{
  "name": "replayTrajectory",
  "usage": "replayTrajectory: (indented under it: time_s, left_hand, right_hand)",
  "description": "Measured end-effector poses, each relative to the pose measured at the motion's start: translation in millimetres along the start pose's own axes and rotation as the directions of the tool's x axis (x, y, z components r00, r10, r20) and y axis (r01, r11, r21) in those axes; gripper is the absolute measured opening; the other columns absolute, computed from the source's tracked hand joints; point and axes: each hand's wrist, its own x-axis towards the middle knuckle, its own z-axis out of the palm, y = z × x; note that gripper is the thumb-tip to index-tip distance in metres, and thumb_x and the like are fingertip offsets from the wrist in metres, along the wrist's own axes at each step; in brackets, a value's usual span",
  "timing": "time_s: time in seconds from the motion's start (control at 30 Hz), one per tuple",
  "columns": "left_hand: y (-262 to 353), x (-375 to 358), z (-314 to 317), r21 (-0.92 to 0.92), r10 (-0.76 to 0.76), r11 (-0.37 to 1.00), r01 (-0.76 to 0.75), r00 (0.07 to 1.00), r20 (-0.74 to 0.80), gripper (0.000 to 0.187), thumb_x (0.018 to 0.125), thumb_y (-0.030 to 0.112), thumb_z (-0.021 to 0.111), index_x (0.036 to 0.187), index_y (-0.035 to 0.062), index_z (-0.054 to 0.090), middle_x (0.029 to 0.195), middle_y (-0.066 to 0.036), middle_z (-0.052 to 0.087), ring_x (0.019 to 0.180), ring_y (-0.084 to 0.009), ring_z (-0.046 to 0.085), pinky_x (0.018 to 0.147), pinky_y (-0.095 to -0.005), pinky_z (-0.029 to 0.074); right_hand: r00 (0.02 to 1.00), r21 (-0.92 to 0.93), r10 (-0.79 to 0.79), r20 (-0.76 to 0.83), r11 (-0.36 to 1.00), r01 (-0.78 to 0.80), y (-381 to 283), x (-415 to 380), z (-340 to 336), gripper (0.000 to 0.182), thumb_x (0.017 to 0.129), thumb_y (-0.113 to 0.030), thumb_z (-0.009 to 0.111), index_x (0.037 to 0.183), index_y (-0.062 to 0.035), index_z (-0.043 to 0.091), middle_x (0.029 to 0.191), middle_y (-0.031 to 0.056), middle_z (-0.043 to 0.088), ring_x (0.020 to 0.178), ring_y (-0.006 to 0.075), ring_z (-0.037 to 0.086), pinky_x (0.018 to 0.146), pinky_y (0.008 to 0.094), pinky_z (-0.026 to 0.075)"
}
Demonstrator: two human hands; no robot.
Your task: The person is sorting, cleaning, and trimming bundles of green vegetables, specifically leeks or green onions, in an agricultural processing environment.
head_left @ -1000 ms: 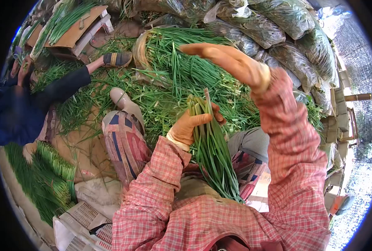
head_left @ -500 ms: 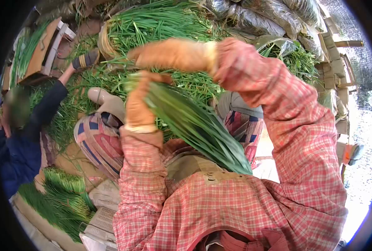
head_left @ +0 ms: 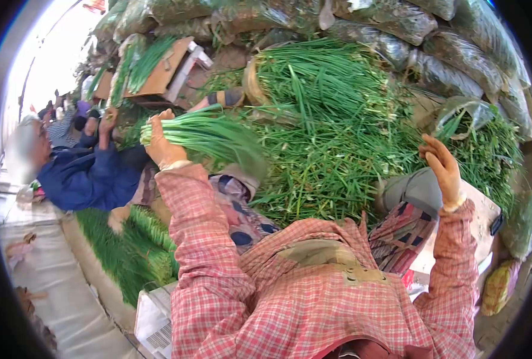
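Note:
A bunch of long green stalks (head_left: 209, 133) is in my left hand (head_left: 164, 143), gripped near its pale ends, with the leaves trailing to the right and blurred at the tips. My right hand (head_left: 442, 164), in an orange glove, is raised on the right with its fingers apart and nothing in it. Between the hands lies a wide heap of loose green stalks and trimmings (head_left: 325, 161). Behind it, a larger pile of long green stalks (head_left: 319, 72) rests against a tan band.
A co-worker in blue (head_left: 89, 179) sits at the left. Bundled greens (head_left: 128, 245) lie at the lower left. A wooden board (head_left: 161, 66) stands at the back left, filled plastic bags (head_left: 385, 42) line the back, and a bag of greens (head_left: 475, 137) is at the right.
My left hand has carried the bunch left, away from my lap. My right hand has left the bunch and moved far right. The view has turned left, showing more of the co-worker.

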Motion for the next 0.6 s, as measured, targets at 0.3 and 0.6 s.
replayTrajectory:
  time_s: [0.3,0.6]
  left_hand:
    - [77,60,-110,-0.322,0.017,0.947,0.008,0.997,0.076,0.016,0.088,0.021,0.051,0.083,0.0071,0.056,0.088,-0.006,0.06,0.087,-0.0204,0.057,0.083,-0.0396,0.046]
    - [79,28,6,0.526,0.355,0.65,-0.548,0.832,0.427,0.017,0.087,0.018,0.05,0.091,0.0019,0.057,0.09,-0.01,0.06,0.084,-0.0195,0.057,0.077,-0.0369,0.048]
  right_hand:
    - [0.999,0.099,-0.05,0.003,0.994,0.05,12,-37,4,0.043,0.084,-0.008,0.05,0.126,-0.0023,0.042,0.101,0.008,0.055,0.094,0.0154,0.052,0.086,0.0279,0.04]
    - [0.947,-0.423,-0.312,-0.082,0.871,0.25,-3,-73,6,0.061,0.072,-0.015,0.064,0.125,0.0013,0.041,0.107,0.0192,0.057,0.099,0.0265,0.056,0.084,0.0355,0.045]
